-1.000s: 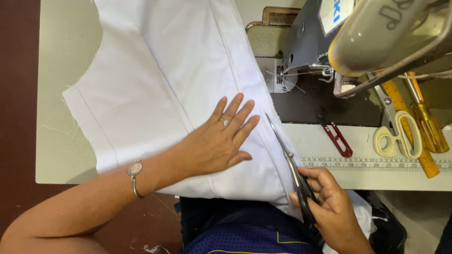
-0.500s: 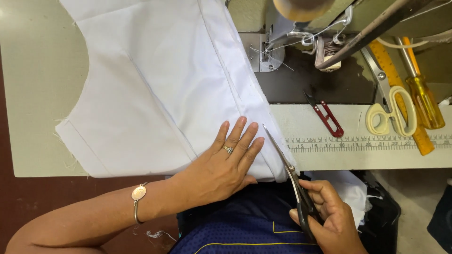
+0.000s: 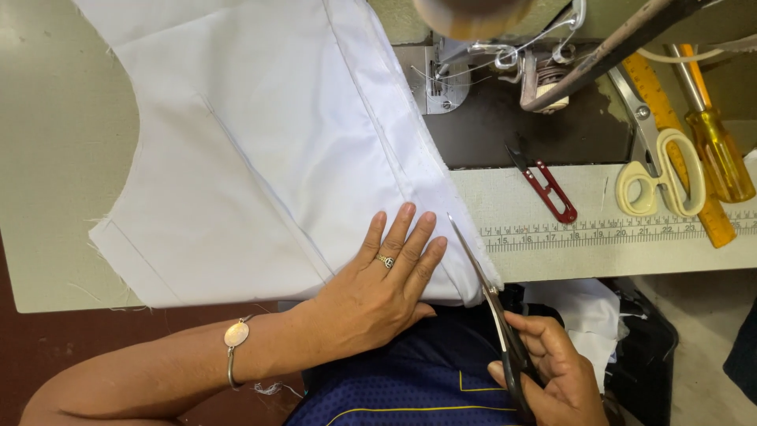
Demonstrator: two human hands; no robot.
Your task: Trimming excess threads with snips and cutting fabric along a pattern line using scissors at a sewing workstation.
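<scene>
Both hands work: left hand [image 3: 378, 288] flat on white fabric [image 3: 260, 150]; right hand [image 3: 552, 375] clenches scissors [image 3: 493, 315] at its edge.

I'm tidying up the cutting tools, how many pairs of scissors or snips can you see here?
3. Black-handled scissors in the right hand, at the white fabric edge; red thread snips and cream-handled scissors on the table. More may be hidden.

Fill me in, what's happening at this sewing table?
A person presses the left hand flat on white fabric spread over the table. The right hand holds dark scissors, blades along the fabric's right edge. Red thread snips and cream-handled scissors lie unused nearby.
</scene>
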